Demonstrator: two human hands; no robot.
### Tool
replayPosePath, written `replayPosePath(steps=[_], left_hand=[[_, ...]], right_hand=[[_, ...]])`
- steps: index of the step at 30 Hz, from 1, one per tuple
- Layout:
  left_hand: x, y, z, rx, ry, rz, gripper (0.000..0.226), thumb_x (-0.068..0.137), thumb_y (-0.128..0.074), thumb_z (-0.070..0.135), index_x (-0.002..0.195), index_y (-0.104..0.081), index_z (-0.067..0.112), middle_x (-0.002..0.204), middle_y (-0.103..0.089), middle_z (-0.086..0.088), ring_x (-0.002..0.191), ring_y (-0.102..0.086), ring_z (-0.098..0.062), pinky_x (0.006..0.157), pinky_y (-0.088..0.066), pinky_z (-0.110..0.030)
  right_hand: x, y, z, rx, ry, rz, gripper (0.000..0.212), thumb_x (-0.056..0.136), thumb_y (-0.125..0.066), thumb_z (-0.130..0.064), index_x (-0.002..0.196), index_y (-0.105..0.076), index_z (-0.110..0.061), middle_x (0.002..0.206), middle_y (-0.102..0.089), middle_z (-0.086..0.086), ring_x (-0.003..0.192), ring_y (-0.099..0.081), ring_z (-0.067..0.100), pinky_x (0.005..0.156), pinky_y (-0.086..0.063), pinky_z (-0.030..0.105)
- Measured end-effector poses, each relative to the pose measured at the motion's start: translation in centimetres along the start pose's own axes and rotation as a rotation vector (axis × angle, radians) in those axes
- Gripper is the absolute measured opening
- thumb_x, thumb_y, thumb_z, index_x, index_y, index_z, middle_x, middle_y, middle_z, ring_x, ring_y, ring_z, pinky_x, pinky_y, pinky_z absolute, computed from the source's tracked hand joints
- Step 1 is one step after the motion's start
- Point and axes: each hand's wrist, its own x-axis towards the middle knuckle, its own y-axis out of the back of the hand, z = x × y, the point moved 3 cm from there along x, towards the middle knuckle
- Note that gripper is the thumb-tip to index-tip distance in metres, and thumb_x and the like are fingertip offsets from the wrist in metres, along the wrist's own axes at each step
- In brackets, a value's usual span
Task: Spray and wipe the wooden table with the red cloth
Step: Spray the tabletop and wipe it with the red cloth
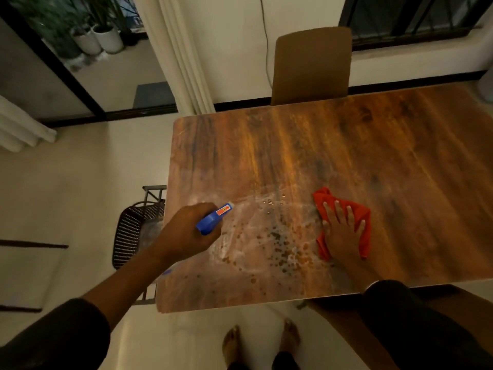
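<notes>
The wooden table (346,145) fills the right of the view. Its near-left part carries wet droplets and whitish smears (274,236). My left hand (186,233) is closed around a blue spray bottle (213,217), whose nozzle points right over the wet patch. The bottle's lower body is hidden by my hand and arm. A red cloth (360,214) lies on the table right of the wet patch. My right hand (341,231) lies flat on it with fingers spread, pressing it to the wood.
A brown chair (312,62) stands at the table's far edge. A dark woven chair (130,231) sits at the table's left edge, under my left arm. My bare feet (261,343) are on the pale floor by the near edge. Potted plants (98,38) stand beyond a glass door.
</notes>
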Motion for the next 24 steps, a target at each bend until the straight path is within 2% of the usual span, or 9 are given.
replayPosePath(steps=[3,5,7,10,13,15,17,19,24], left_hand=[[-3.6,0.4,-2.7,0.001,0.062,0.009,0.009,0.084,-0.071,0.019,0.086,-0.063,0.023,0.069,-0.062,0.007,0.061,-0.058,-0.014,0.057,-0.048,-0.023],[-5.3,0.4,-4.4,-0.04,0.093,0.002,0.019,0.084,-0.071,0.02,0.084,-0.059,0.034,0.069,-0.06,0.012,0.06,-0.057,-0.012,0.058,-0.048,-0.023],[-6.3,0.2,-5.7,-0.068,0.125,0.007,0.021,0.085,-0.07,0.022,0.084,-0.056,0.037,0.069,-0.059,0.012,0.061,-0.057,-0.012,0.06,-0.047,-0.022],[-7.9,0.4,-7.2,-0.108,0.149,0.05,0.011,0.086,-0.071,0.022,0.089,-0.061,0.027,0.071,-0.062,0.008,0.066,-0.06,-0.014,0.061,-0.049,-0.019],[-9.3,0.4,-8.6,-0.135,0.165,0.07,0.01,0.086,-0.071,0.021,0.09,-0.062,0.022,0.07,-0.062,0.006,0.066,-0.06,-0.012,0.059,-0.048,-0.016],[-10.2,0.4,-9.6,-0.151,0.187,0.065,0.01,0.087,-0.071,0.02,0.092,-0.063,0.019,0.072,-0.063,0.005,0.071,-0.061,-0.014,0.061,-0.05,-0.016],[-11.2,0.2,-10.6,-0.143,0.205,0.055,0.012,0.086,-0.072,0.019,0.094,-0.063,0.017,0.075,-0.065,0.003,0.077,-0.061,-0.017,0.064,-0.051,-0.016],[-12.2,-0.1,-11.5,-0.139,0.212,0.044,0.011,0.085,-0.072,0.017,0.091,-0.063,0.018,0.073,-0.064,0.003,0.073,-0.061,-0.019,0.061,-0.05,-0.018],[-13.4,-1.0,-13.1,-0.125,0.238,0.013,0.011,0.085,-0.072,0.019,0.086,-0.061,0.02,0.069,-0.061,0.003,0.064,-0.058,-0.02,0.061,-0.052,-0.028]], right_hand=[[-1.4,-0.2,-1.8,0.062,-0.052,0.027,0.065,0.099,-0.018,-0.053,0.162,-0.025,-0.04,0.172,-0.021,-0.002,0.158,-0.016,0.034,0.117,-0.009,0.076],[-3.7,-1.0,-4.5,0.095,-0.04,0.027,0.064,0.1,-0.019,-0.051,0.162,-0.026,-0.037,0.172,-0.021,0.0,0.157,-0.016,0.035,0.117,-0.009,0.076],[-7.7,-2.4,-8.2,0.054,0.081,0.031,0.062,0.102,-0.024,-0.047,0.162,-0.03,-0.036,0.171,-0.024,0.0,0.156,-0.021,0.035,0.117,-0.014,0.076],[-14.6,-5.2,-13.2,-0.017,0.315,0.013,0.059,0.101,-0.032,-0.042,0.159,-0.039,-0.035,0.169,-0.031,-0.001,0.155,-0.029,0.032,0.117,-0.02,0.072],[-14.1,-4.7,-13.2,-0.006,0.38,0.001,0.057,0.103,-0.032,-0.041,0.16,-0.035,-0.037,0.17,-0.028,-0.005,0.156,-0.026,0.028,0.119,-0.021,0.068],[-11.7,-4.0,-11.7,-0.042,0.339,0.005,0.057,0.105,-0.027,-0.043,0.162,-0.03,-0.038,0.171,-0.024,-0.006,0.157,-0.022,0.028,0.121,-0.018,0.067],[-8.9,-3.3,-10.1,-0.003,0.197,0.006,0.059,0.105,-0.021,-0.047,0.162,-0.027,-0.037,0.171,-0.023,-0.002,0.157,-0.021,0.031,0.121,-0.015,0.069],[-7.4,-3.0,-9.3,0.032,0.085,0.017,0.061,0.104,-0.018,-0.049,0.163,-0.023,-0.036,0.172,-0.021,0.001,0.157,-0.019,0.034,0.12,-0.013,0.072],[-7.9,-2.8,-10.2,0.114,0.059,0.01,0.068,0.1,-0.009,-0.054,0.163,-0.024,-0.035,0.173,-0.018,0.0,0.159,-0.013,0.032,0.123,-0.005,0.068]])
